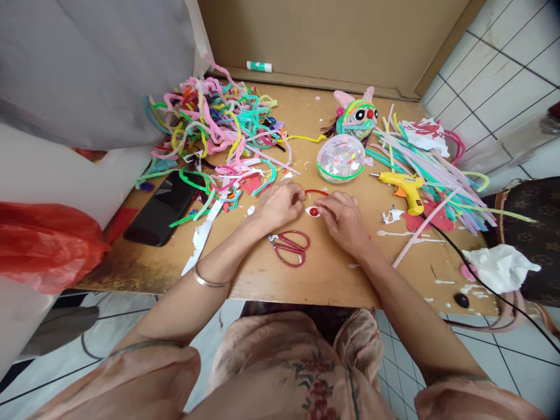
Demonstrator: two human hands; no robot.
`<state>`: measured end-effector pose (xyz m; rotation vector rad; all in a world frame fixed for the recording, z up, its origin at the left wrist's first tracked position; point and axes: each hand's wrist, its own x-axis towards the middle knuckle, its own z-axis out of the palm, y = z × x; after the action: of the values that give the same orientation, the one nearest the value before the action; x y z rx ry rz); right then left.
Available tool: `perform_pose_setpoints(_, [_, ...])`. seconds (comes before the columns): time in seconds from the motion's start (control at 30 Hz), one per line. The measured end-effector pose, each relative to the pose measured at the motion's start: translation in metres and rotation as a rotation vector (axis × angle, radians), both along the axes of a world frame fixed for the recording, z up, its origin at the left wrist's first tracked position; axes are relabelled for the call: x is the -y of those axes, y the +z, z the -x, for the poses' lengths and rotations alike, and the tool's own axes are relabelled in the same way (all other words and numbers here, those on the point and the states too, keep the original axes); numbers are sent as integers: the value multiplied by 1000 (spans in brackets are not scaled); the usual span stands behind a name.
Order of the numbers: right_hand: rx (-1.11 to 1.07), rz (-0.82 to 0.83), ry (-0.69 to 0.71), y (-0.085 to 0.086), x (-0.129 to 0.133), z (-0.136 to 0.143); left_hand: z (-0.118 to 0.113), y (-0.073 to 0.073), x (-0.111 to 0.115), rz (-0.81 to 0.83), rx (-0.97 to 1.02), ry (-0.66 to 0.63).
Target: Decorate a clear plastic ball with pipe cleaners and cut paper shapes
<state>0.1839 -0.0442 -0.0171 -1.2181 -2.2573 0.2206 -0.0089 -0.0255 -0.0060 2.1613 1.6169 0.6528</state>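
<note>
My left hand [282, 204] is closed with fingers curled, at the left end of a red pipe cleaner [315, 191]. This strip arches across to my right hand [343, 217], whose fingers are pinched together. Beneath the arch is a small white paper eye [313, 212] with a red round centre, touched at its right edge by my right fingertips. Red-handled scissors [292, 248] lie just below my left hand. Beyond my hands sits a clear round bowl-like shell [340, 158] with a green band along its edge. Behind it is a decorated animal head [357, 115] with pink ears.
A tangled heap of pipe cleaners [214, 119] and a black phone [164, 207] lie at left. On the right are a yellow glue gun [405, 188] with a black cord, straight pipe cleaners [437, 175] and crumpled tissue [501, 267]. A glue stick [259, 66] lies at the back.
</note>
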Motion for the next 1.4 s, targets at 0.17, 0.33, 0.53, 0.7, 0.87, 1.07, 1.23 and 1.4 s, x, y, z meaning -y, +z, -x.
perform_pose_setpoints(0.17, [36, -2, 0, -2, 0, 2, -3, 3, 2, -29, 70, -73])
perform_pose_setpoints(0.33, [-47, -2, -98, 1, -3, -5, -7, 6, 8, -53, 142, -166])
perform_pose_setpoints(0.53, [-108, 87, -94, 2, -2, -6, -8, 5, 10, -43, 75, -201])
perform_pose_setpoints(0.7, [-104, 112, -121, 4, -2, -2, -8, 2, 8, -48, 58, -201])
perform_pose_setpoints(0.87, [-99, 88, -140, 3, -1, 1, -9, 0, 8, -53, 111, -209])
perform_pose_setpoints(1.07, [-38, -90, -223, 9, -2, -10, -11, -5, 7, -32, 46, -231])
perform_pose_setpoints(1.23, [237, -163, -730, 30, -19, -56, -13, -4, 7, 0, 4, -251])
perform_pose_setpoints(1.4, [446, -43, -949, 34, -41, -98, -14, -2, 9, -24, -26, -255])
